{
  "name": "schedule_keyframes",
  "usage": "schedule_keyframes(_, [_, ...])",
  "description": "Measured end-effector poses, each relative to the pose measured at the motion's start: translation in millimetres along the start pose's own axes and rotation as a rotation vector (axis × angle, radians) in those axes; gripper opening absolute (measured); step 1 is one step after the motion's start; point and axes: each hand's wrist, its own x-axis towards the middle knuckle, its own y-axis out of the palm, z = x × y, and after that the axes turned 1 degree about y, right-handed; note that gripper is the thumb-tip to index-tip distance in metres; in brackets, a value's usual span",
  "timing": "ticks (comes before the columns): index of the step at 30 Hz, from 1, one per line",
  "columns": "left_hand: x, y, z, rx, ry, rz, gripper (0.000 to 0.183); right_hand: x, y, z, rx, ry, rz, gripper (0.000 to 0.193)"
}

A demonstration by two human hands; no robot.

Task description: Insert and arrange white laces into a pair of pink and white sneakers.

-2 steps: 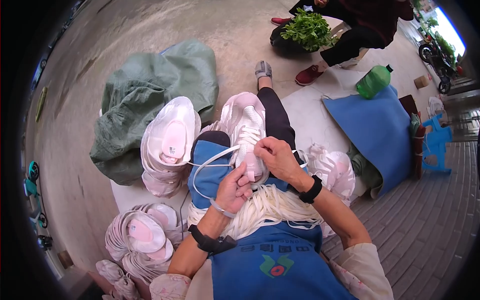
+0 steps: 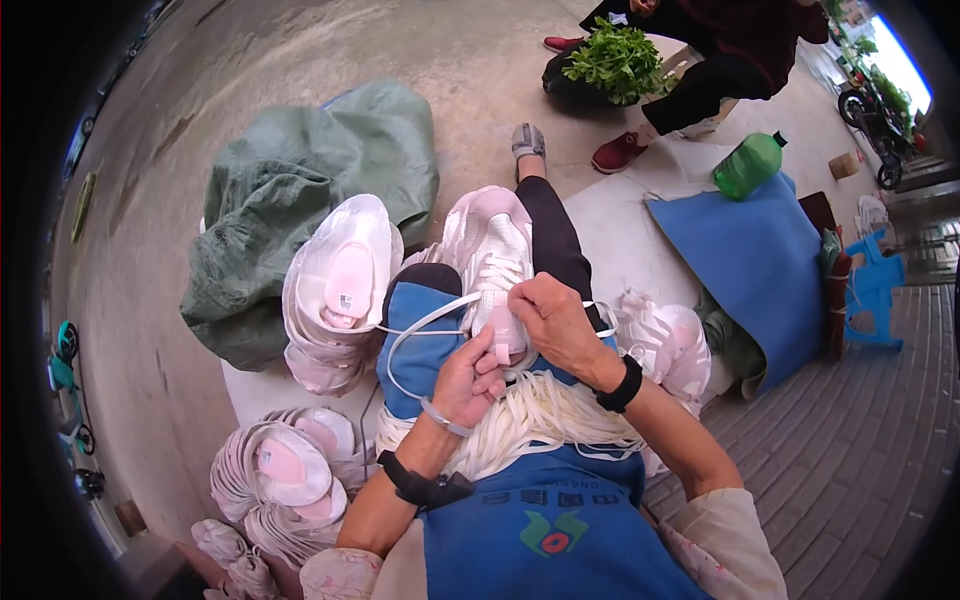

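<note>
A pink and white shoe upper (image 2: 492, 235) lies across my lap, its toe pointing away from me and its front partly laced. My left hand (image 2: 468, 382) has curled fingers, with thumb and fingertips on the tongue at the upper's near end. At the right-hand eyelet edge my right hand (image 2: 562, 325) is closed in a pinch; a white shoelace (image 2: 408, 350) loops out left of the upper, and a lace end also shows beyond my right hand. The exact fingertip contact is hidden. A bundle of loose white laces (image 2: 545, 415) rests on my lap over the blue apron (image 2: 540, 520).
Nested shoe uppers (image 2: 345, 275) stand at left, with further stacks (image 2: 280, 470) below and laced uppers (image 2: 668, 345) at right. Beyond are a green sack (image 2: 300, 170), blue sheet (image 2: 750, 260), green bottle (image 2: 750, 165), blue stool (image 2: 872, 290) and a seated person beside leafy greens (image 2: 615, 62).
</note>
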Motion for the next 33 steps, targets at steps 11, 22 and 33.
schedule_keyframes(11, [0, 0, -1, 0.021, 0.011, 0.022, 0.019, -2, 1, 9, -0.074, -0.049, -0.044, 0.014])
schedule_keyframes(22, [4, -4, -4, -0.057, -0.027, 0.093, 0.019, 5, 16, 9, -0.063, -0.047, -0.095, 0.011])
schedule_keyframes(33, [6, 2, -6, -0.032, -0.01, 0.073, 0.017, 17, 5, 36, -0.482, -0.049, 0.105, 0.013])
